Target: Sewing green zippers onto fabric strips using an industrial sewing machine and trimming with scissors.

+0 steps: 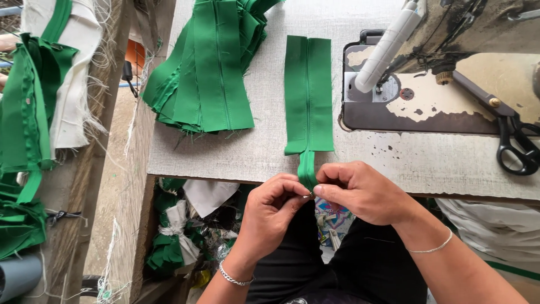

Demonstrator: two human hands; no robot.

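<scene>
In the head view, the sewing machine (444, 67) is cut off at the top and right edges, and the black scissors (517, 143) run partly out of the right edge. What the fingertips pinch is tiny: a small metal piece shows between them, too small to make out clearly. The left hand (270, 205) and the right hand (360, 191) meet at the near edge of the table (236, 152), both closed tight on the lower end of the green zipper strip (307, 95). The strip lies flat on the table, running straight away from the hands, its narrow tail dropping over the edge into the pinch. A stack of green pieces (208, 67) lies well left of it.
</scene>
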